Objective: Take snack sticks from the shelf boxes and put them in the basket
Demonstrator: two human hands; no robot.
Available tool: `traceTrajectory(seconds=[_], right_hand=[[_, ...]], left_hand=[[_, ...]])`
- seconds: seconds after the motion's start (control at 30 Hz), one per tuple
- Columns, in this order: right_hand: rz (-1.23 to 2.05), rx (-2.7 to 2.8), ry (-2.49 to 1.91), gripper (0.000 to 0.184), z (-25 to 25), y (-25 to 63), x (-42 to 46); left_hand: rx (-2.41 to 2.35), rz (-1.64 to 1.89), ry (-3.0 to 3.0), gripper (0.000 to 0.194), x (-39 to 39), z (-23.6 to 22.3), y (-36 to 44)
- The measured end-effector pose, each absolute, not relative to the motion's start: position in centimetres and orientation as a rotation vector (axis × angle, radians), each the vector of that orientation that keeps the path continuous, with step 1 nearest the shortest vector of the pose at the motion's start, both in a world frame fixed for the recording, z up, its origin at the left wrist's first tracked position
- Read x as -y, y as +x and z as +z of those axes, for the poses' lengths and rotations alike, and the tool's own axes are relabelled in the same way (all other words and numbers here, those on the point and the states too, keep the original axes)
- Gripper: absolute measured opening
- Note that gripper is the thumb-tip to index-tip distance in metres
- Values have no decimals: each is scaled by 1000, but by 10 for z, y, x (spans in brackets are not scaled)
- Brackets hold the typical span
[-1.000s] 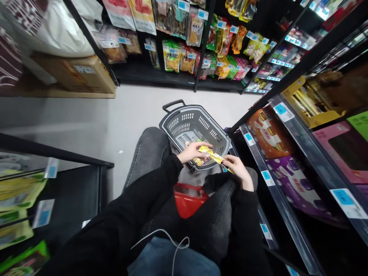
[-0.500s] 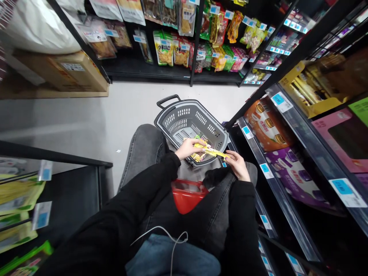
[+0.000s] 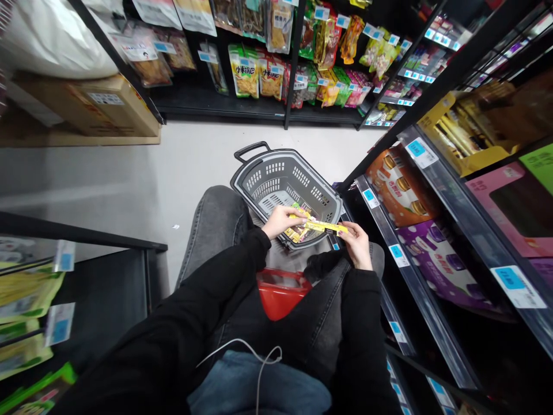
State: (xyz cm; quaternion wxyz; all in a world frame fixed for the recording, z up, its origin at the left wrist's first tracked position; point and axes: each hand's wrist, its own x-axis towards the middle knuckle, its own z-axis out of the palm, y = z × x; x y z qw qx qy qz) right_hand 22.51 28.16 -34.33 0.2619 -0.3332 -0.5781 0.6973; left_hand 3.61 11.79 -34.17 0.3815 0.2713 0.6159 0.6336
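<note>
Both my hands hold a long yellow snack packet (image 3: 322, 227) over the near edge of a grey shopping basket (image 3: 276, 176) on the floor. My left hand (image 3: 280, 221) pinches its left end, where more yellow packets bunch under the fingers. My right hand (image 3: 356, 245) grips the right end. I sit with grey-trousered knees either side and black sleeves. A few small packets lie in the basket's near corner.
A red stool (image 3: 280, 294) shows between my legs. Black shelves with boxed goods (image 3: 406, 190) rise close on the right. A far rack of hanging snack bags (image 3: 268, 75) faces me. A cardboard box (image 3: 108, 106) sits at the left. Pale floor lies left of the basket.
The packet has turned from slanting to nearly level, and my right hand has risen slightly. The view has shifted a little, so the basket sits higher in the picture.
</note>
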Motion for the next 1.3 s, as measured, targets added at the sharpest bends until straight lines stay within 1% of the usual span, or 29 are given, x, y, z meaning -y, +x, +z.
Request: traceTrajectory(seconds=[0.2,0.4,0.47,0.53,0.63,0.73,0.9,1.03,1.13,1.3], right_hand=[[1848,1548,-869,38,-345,224,-283],[1850,1484,-829,38,-344,223,-284],[1867,1432,-806,39,-342,223,-284],[1879,1378,-773,41,-340,223,-284],[1913,1355,-733,44,-335,222,-282],[1975,1347,-772,46,-333,217,-274],[2121,1536,-900,47,-343,202,-254],[2044,1728,-979,40,-353,195,-249],[1960,1692,-1004,34,-355,193,-251],[1824,1446,-1109,35,-352,194,-259]], left_hand=[[-1750,1510,927,23,-117,-342,31],[-1802,1394,1012,25,-119,-343,30],[-1703,1397,941,29,-120,-344,30],[-1534,1358,859,39,-120,-344,30],[-1288,1156,804,55,-119,-348,34],[-1170,1000,787,55,-121,-354,45],[-1214,1145,693,44,-130,-364,66],[-1293,1201,687,35,-134,-364,72],[-1297,1196,688,38,-133,-361,70],[-1264,1142,729,44,-131,-358,68]])
